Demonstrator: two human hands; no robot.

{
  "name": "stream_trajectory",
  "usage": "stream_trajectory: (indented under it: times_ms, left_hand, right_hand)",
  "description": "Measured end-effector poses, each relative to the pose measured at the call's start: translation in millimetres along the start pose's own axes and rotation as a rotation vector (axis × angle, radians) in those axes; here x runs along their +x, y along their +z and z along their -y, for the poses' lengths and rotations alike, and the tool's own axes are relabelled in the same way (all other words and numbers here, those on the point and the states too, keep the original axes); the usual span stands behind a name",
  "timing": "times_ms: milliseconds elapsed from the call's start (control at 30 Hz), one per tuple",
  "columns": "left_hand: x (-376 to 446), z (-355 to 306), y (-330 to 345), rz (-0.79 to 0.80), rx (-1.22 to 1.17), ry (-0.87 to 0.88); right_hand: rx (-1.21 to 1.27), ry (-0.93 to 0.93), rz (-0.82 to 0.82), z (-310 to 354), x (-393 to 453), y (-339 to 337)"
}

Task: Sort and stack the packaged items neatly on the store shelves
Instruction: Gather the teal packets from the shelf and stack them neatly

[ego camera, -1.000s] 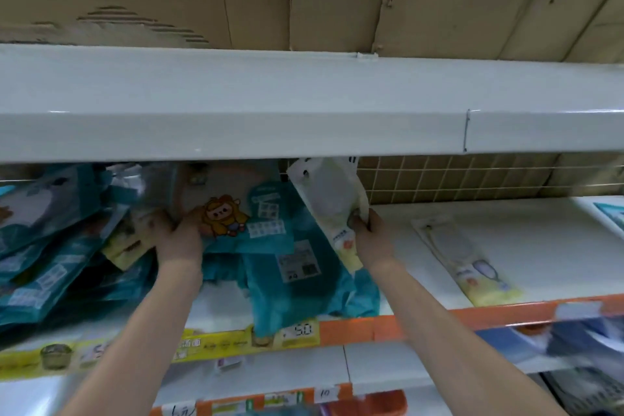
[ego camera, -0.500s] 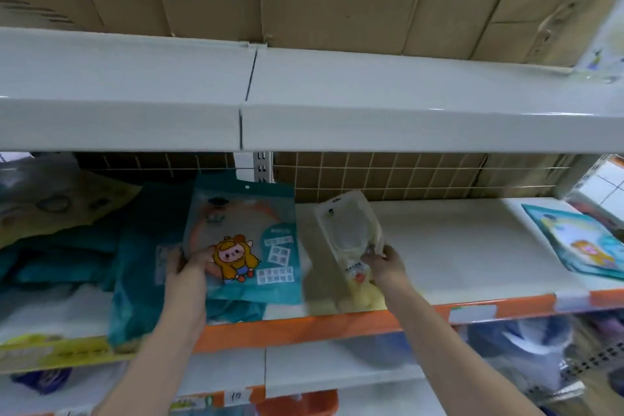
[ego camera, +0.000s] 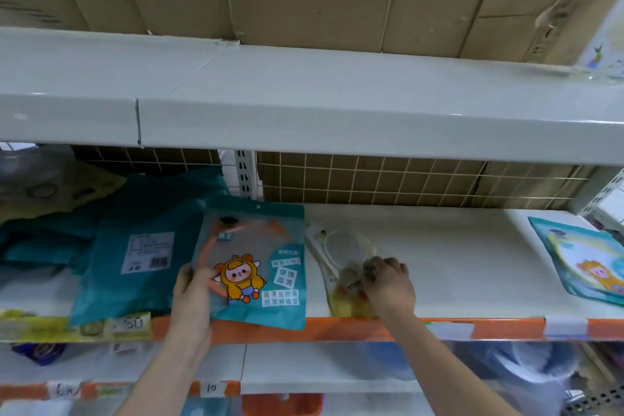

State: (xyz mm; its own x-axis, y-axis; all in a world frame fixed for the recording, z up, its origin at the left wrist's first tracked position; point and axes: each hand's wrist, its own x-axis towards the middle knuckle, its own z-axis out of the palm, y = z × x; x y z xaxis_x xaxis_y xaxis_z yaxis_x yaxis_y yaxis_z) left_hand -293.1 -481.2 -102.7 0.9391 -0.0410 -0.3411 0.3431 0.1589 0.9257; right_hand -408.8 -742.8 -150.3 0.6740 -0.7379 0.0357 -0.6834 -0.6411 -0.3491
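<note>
My left hand (ego camera: 194, 294) grips one teal cartoon pouch (ego camera: 251, 263) by its left edge, long axis upright, overhanging the shelf (ego camera: 456, 246) front. My right hand (ego camera: 388, 284) presses one clear yellow-bottomed packet (ego camera: 341, 257) flat beside it, lying front-to-back. Another teal pouch (ego camera: 135, 267) lies left; one blue cartoon pouch (ego camera: 587, 263) lies far right.

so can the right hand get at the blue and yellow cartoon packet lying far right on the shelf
Probably yes: bare white shelf lies between the right hand and that packet, though the hand is holding a clear yellow packet.
</note>
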Motion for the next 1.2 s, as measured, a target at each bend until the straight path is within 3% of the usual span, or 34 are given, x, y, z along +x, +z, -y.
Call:
stream_trajectory:
  times_ms: [100,167,300,433,567,733,933,1067,1200]
  left_hand:
    - [4.5,-0.5,3.2,0.018,0.02,0.012]
    - [7.0,-1.1,10.2,0.04,0.041,0.009]
    - [7.7,-0.9,31.0,0.098,0.058,-0.037]
    - [0.5,-1.0,57.0,0.201,0.134,-0.03]
    - [-9.7,7.8,86.2,0.29,0.193,-0.031]
    - [-26.5,32.5,133.2,0.386,0.204,-0.132]
    - [-86.2,72.9,214.7,0.526,0.146,-0.2]
    - [-121.7,100.4,264.3,0.599,0.259,-0.088]
    - [-138.7,132.5,286.7,0.672,0.684,0.194]
  right_hand:
    - [-0.098,-0.044,-0.093,-5.5,-1.2,3.9]
    - [-0.142,-0.035,-0.038,-8.5,-3.8,-0.4]
    - [0.11,0.069,0.195,-19.6,-5.4,-13.6]
    - [0.483,0.128,0.125,-33.5,-16.2,-35.7]
    - [0.51,0.163,0.13,-47.4,-21.0,-50.6]
    - [0.831,0.258,0.18,-76.5,-17.6,-70.5]
    - [1.093,0.308,0.354,-144.8,-4.3,-101.4]
    - [1.287,0.405,0.245,-203.3,7.6,-119.0]
    - [1.313,0.463,0.124,-262.0,20.2,-139.0]
